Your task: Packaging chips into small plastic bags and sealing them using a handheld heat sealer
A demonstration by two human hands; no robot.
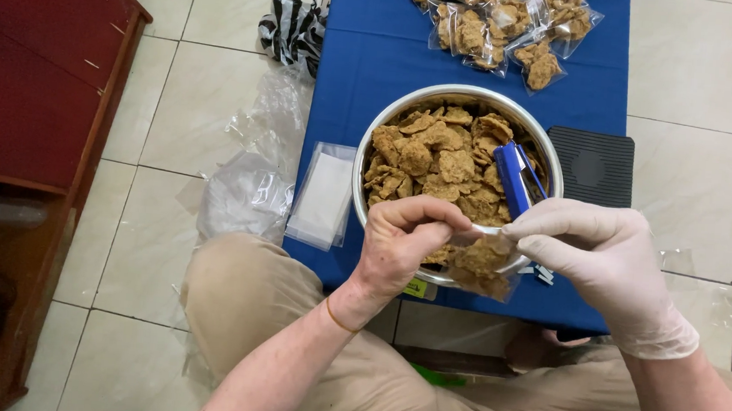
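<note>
Both hands are pinching the mouth of a small clear bag of crackers [478,265] at the bowl's near rim: bare left hand [402,238] clamped on its left, gloved right hand [591,247] gripping its right, blue stapler [514,180] lying in the steel bowl [371,133].

I see a small clear plastic bag [481,261] pinched at its top edge between my bare left hand [403,234] and gloved right hand [599,252]. The bag holds brown, rough-surfaced fried snack pieces [484,257] and looks roughly full. It hangs over the near rim of the round metal bowl [380,129], mouth up, top stretched flat between the fingers. I can't tell whether the mouth is sealed.
</note>
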